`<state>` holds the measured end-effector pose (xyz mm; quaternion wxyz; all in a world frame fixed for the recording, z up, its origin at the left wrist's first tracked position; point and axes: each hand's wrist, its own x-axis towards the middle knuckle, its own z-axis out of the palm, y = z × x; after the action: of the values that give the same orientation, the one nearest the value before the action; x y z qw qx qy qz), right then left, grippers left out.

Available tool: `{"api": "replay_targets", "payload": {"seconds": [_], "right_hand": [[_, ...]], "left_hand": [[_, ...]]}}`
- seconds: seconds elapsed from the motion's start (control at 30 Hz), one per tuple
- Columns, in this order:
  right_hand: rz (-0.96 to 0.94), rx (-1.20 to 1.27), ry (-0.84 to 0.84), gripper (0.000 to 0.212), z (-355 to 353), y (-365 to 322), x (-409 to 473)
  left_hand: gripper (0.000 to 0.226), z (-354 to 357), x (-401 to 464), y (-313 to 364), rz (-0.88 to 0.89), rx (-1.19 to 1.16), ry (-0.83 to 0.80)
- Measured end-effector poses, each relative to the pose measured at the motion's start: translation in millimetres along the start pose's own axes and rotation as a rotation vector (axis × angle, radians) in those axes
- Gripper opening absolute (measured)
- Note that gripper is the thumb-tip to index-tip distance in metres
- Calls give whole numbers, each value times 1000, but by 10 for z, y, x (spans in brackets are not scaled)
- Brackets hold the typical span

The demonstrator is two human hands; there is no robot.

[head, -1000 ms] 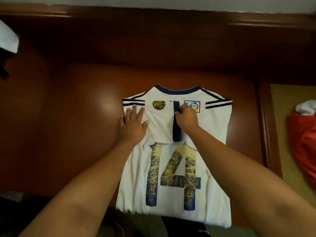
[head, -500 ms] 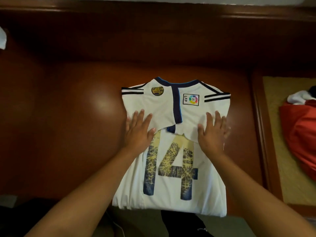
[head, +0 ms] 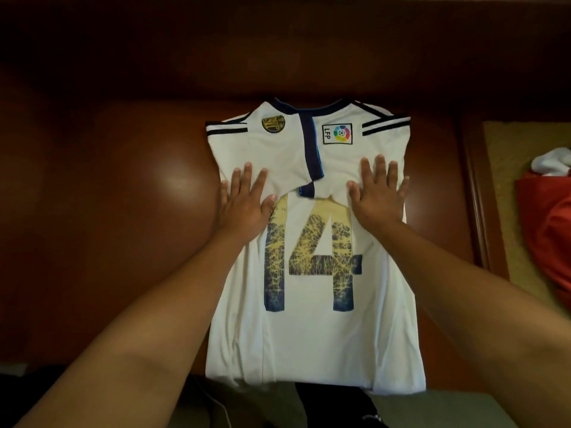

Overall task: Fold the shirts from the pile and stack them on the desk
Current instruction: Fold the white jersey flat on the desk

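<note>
Pressing both palms flat on the white shirt, which lies on the bench.
Your left hand and right hand have fingers spread straight, holding nothing, resting on the folded-in sleeves either side of the number 14. Shirt's hem hangs over the near bench edge. Red cloth lies well apart, far right.

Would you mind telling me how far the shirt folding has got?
Done: both sleeves of the white number 14 jersey are folded in. In hand: left hand and right hand press it flat on the brown wooden desk. Left: folding it up and doing the red garment at right.
</note>
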<state>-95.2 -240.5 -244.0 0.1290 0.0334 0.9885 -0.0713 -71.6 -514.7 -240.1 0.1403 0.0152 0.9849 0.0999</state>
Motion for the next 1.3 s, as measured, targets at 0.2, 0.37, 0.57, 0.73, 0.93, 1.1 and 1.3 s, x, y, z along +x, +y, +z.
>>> {"api": "replay_targets", "payload": {"seconds": [0.2, 0.37, 0.57, 0.73, 0.93, 1.1, 1.3], "right_hand": [[-117, 238, 84, 39, -67, -445, -861], [-131, 480, -116, 19, 229, -1003, -2388], [64, 531, -215, 23, 652, -1392, -3374], [196, 544, -219, 15, 678, -1551, -3490], [602, 923, -277, 22, 995, -1433, -3535], [579, 1098, -217, 37, 1160, -1410, -3583], [396, 1195, -269, 12, 1049, -1367, -3739]], "left_hand": [[57, 16, -691, -110, 30, -80, 35], [55, 218, -1995, -270, 21, -83, -51], [53, 584, -3504, -319, -121, -139, -55], [45, 816, -3865, -275, -512, -579, -102], [58, 820, -3463, -238, -727, -1095, -191], [42, 848, -3230, -244, -700, -1117, -223], [30, 784, -3320, -279, -681, -961, -171]]}}
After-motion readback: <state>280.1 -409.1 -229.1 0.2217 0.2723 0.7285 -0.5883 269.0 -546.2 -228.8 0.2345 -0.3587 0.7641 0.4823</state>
